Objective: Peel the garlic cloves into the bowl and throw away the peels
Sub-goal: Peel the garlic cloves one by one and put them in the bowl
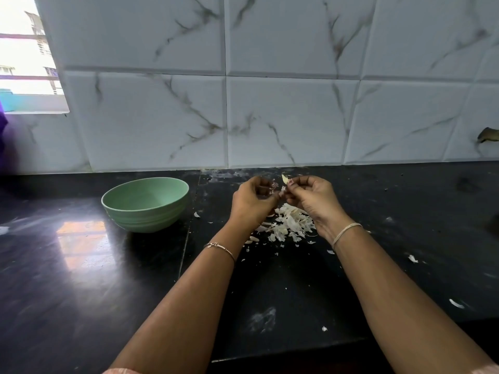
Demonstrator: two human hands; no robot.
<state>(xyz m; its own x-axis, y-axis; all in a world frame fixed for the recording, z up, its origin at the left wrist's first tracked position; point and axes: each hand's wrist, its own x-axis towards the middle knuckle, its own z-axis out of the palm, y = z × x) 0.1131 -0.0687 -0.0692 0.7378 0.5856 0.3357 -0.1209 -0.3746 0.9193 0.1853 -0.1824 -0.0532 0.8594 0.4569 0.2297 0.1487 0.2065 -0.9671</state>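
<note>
Left of the left hand [252,202], the green bowl [145,203] looks like matt plastic, ribbed low on its wall. The black stone counter [81,265] is polished and glossy. The garlic clove [284,180], pinched by the left hand and the right hand [314,201], has dry, papery skin, like the peels [290,222] beneath. The wall tiles [291,117] beyond have a soft sheen.
</note>
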